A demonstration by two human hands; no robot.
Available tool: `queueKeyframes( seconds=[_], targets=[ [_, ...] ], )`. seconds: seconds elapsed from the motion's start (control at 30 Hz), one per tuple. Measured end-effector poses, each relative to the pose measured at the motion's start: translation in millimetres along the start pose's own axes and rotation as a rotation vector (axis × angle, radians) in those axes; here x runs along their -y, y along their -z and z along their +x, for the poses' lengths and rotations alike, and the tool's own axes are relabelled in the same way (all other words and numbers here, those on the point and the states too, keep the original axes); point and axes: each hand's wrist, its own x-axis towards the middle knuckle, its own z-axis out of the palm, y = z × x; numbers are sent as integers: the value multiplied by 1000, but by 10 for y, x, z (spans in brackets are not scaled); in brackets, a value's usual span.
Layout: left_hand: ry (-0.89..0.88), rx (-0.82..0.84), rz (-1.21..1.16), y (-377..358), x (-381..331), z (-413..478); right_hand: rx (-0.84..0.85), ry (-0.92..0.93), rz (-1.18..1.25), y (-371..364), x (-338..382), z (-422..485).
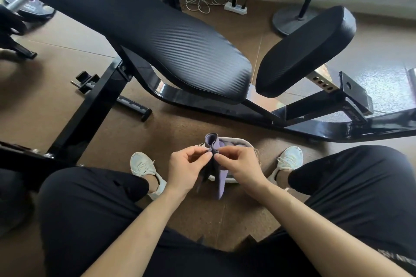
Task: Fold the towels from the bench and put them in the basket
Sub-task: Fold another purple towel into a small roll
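Note:
A small purple towel is pinched between my left hand and my right hand, folded narrow, with its lower end hanging down between my knees. Directly under it on the floor sits a pale grey basket, mostly hidden by my hands; purple cloth shows inside it. The black padded bench stretches across the upper view, and no towel shows on its pads.
The bench's black steel frame runs across the floor just beyond the basket. My feet in white shoes flank the basket. A power strip with cables and a round stand base lie by the wall.

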Motion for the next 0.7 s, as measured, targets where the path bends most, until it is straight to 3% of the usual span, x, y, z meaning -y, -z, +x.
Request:
queueKeyframes(
  seconds=[0.27, 0.37, 0.47, 0.7],
  targets=[
    [-57, -54, 40, 49, 49, 15, 183, 12, 53, 4, -5, -20],
    [-108, -61, 113, 124, 34, 46, 45, 101, -68, 98, 1, 63],
    [-148, 17, 141, 248, -14, 48, -106, 69, -159, 237, -86, 235],
    [-193, 158, 119, 559, -99, 21, 217, 75, -354, 284, -161, 431]
  ],
)
